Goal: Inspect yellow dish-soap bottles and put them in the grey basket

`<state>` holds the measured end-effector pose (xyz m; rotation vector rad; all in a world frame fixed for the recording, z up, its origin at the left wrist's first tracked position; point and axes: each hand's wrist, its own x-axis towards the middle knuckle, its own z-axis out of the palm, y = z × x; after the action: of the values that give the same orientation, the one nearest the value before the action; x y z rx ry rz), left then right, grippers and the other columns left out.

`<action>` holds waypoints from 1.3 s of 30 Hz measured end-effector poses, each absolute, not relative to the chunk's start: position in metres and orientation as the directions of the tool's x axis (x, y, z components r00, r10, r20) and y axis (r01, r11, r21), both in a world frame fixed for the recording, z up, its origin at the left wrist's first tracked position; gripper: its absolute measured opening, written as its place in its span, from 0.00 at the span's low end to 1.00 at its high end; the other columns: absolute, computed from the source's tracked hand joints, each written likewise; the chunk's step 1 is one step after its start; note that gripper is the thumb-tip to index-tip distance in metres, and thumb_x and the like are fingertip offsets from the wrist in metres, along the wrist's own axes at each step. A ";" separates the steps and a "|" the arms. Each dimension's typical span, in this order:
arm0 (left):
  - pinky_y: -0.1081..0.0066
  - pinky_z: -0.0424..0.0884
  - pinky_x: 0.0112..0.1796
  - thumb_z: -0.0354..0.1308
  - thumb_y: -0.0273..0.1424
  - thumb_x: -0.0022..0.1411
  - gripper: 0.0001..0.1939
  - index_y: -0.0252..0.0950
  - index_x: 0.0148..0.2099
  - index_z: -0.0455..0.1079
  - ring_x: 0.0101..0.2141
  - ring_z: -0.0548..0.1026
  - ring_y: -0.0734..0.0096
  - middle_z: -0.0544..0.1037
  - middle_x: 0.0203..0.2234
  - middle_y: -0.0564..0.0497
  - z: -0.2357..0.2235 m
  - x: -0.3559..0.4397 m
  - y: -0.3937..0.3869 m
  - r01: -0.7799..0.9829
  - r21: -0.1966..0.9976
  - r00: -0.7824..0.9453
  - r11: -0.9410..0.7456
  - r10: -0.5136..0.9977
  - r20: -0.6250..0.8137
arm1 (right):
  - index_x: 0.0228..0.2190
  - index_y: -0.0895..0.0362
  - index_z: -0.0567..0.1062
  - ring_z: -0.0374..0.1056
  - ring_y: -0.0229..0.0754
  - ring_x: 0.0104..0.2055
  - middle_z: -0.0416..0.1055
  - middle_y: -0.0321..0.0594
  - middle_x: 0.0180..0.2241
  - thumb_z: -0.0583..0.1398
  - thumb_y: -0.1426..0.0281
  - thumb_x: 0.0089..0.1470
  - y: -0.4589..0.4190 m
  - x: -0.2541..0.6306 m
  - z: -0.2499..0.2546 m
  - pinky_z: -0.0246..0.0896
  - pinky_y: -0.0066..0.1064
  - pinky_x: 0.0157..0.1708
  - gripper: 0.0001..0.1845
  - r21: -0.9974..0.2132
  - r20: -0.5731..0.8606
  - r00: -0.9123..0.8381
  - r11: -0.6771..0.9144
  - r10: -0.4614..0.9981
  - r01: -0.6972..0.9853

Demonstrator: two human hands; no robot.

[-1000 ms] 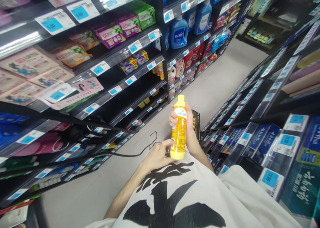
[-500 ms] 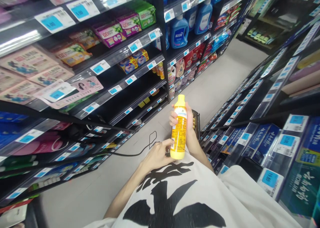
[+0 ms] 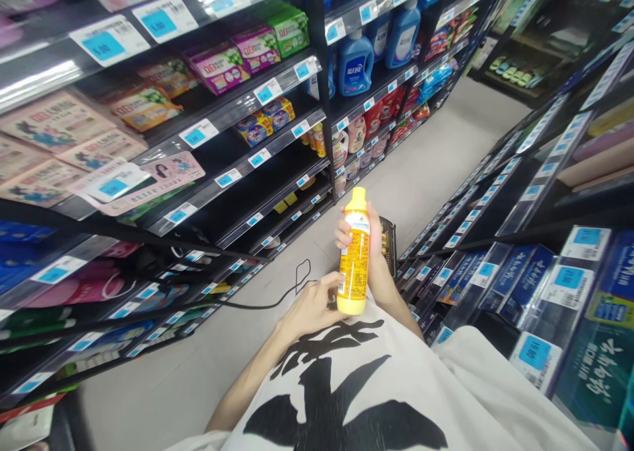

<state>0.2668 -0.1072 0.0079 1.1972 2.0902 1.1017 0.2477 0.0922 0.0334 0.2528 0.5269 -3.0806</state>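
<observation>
right hand (image 3: pixel 377 236) part-hidden behind bottle (image 3: pixel 353 253), label (image 3: pixel 355 266) fine print too small, left pink boxes (image 3: pixel 59 131) blurred, cut off, shirt (image 3: pixel 347 398) cropped near

Purple box (image 3: pixel 218 67): "立白" is printed on the front.
Yellow-and-blue box (image 3: pixel 257 130): "OMO" is shown.
Blue jug (image 3: pixel 354 69): "蓝月亮" is printed on the label.
Lower-right price tag (image 3: pixel 536 356): "19.80" is marked.
Upper-left price tag (image 3: pixel 159 23): ".00" is shown, first digit blurred.
Yellow bottle (image 3: pixel 353 263): print cannot be read.
</observation>
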 end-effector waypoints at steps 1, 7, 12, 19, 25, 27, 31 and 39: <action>0.60 0.77 0.42 0.65 0.29 0.55 0.32 0.40 0.57 0.54 0.40 0.82 0.57 0.82 0.41 0.48 0.007 0.267 -0.108 0.469 0.835 -0.496 0.288 0.868 -0.021 | 0.41 0.55 0.72 0.57 0.33 0.17 0.65 0.30 0.20 0.50 0.42 0.61 0.092 0.248 0.033 0.58 0.25 0.17 0.30 -0.327 -0.162 -0.987 -0.944 0.021 0.034; 0.61 0.77 0.43 0.66 0.31 0.57 0.35 0.41 0.59 0.50 0.40 0.83 0.61 0.82 0.44 0.48 0.012 0.266 -0.106 0.388 0.879 -0.505 0.278 0.862 -0.050 | 0.39 0.56 0.72 0.60 0.33 0.17 0.68 0.31 0.20 0.53 0.44 0.61 0.092 0.248 0.033 0.60 0.25 0.18 0.28 -0.331 -0.187 -0.981 -0.944 0.046 0.019; 0.64 0.76 0.39 0.69 0.35 0.56 0.38 0.42 0.60 0.48 0.37 0.83 0.62 0.83 0.43 0.49 0.021 0.265 -0.105 0.321 0.879 -0.552 0.353 0.824 -0.129 | 0.38 0.56 0.72 0.65 0.35 0.19 0.71 0.31 0.21 0.58 0.46 0.58 0.091 0.247 0.031 0.62 0.26 0.19 0.25 -0.380 -0.312 -0.943 -0.925 0.117 0.011; 0.60 0.75 0.43 0.70 0.41 0.55 0.42 0.42 0.61 0.48 0.42 0.82 0.57 0.82 0.44 0.47 0.024 0.265 -0.105 0.318 0.854 -0.592 0.413 0.790 -0.161 | 0.35 0.55 0.73 0.65 0.34 0.19 0.71 0.32 0.20 0.59 0.48 0.57 0.091 0.245 0.031 0.62 0.26 0.19 0.22 -0.349 -0.398 -0.904 -0.937 0.153 -0.004; 0.60 0.75 0.41 0.69 0.43 0.54 0.42 0.42 0.63 0.49 0.41 0.82 0.55 0.82 0.44 0.47 0.028 0.265 -0.098 0.273 0.807 -0.697 0.523 0.686 -0.209 | 0.34 0.54 0.72 0.67 0.34 0.19 0.71 0.30 0.21 0.64 0.48 0.51 0.089 0.243 0.030 0.66 0.27 0.23 0.22 -0.405 -0.464 -0.835 -0.909 0.296 -0.097; 0.60 0.74 0.40 0.67 0.43 0.55 0.41 0.43 0.64 0.50 0.39 0.82 0.55 0.82 0.43 0.48 0.030 0.265 -0.094 0.258 0.784 -0.724 0.564 0.650 -0.229 | 0.34 0.53 0.71 0.68 0.35 0.20 0.71 0.29 0.21 0.65 0.48 0.50 0.089 0.242 0.028 0.67 0.27 0.24 0.22 -0.427 -0.486 -0.808 -0.897 0.333 -0.112; 0.62 0.73 0.39 0.63 0.42 0.59 0.34 0.42 0.64 0.57 0.35 0.81 0.56 0.82 0.37 0.49 0.026 0.261 -0.089 0.258 0.743 -0.771 0.617 0.595 -0.227 | 0.33 0.53 0.71 0.72 0.39 0.24 0.73 0.32 0.22 0.63 0.48 0.52 0.091 0.243 0.027 0.69 0.30 0.27 0.21 -0.506 -0.461 -0.783 -0.849 0.418 -0.155; 0.75 0.55 0.14 0.60 0.53 0.55 0.29 0.31 0.45 0.70 0.10 0.61 0.78 0.71 0.17 0.56 -0.020 0.254 -0.099 -0.577 0.817 -0.382 0.008 0.881 -0.279 | 0.42 0.54 0.72 0.76 0.44 0.32 0.78 0.35 0.29 0.66 0.52 0.49 0.101 0.254 0.026 0.74 0.38 0.37 0.24 -0.494 -0.256 -0.917 -0.857 0.305 -0.147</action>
<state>0.2536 -0.0993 -0.0197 0.3852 1.1221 1.6355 0.2535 0.1008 0.0260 0.5622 0.8152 -3.2322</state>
